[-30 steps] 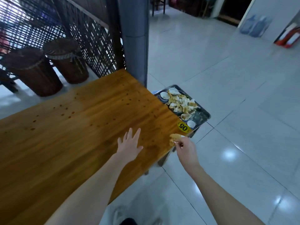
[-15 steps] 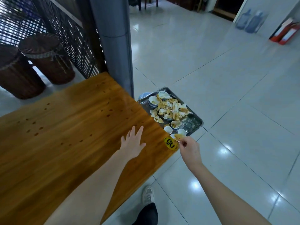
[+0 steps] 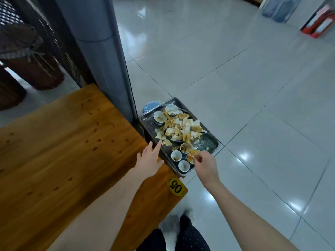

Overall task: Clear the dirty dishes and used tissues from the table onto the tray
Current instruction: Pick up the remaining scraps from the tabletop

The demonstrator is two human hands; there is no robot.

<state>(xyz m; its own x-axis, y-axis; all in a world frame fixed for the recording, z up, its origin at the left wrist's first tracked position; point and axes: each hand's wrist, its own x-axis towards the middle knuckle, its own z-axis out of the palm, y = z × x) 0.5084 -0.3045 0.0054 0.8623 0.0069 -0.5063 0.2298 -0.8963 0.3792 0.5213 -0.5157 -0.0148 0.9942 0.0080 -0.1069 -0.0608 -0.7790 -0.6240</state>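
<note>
Yellow-stained tissue point(image 3: 192, 154) sits pinched in my right hand point(image 3: 204, 165) over the tray point(image 3: 211, 144) by its cups point(image 3: 176, 155), ready to drop I judge, while my straight-fingered left hand point(image 3: 149, 159) rests on the table point(image 3: 72, 151), likely bracing.

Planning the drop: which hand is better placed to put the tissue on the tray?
Right: the right hand pinches the tissue over the tray; the left hand is empty, over the table.

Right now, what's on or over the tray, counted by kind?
Small cups: 3
Bowls: 2
Tissue heap: 1
Single tissue held over the tray: 1
Total: 7 visible. The heap may hide more, and the clear glassware is too blurred to count.
</note>
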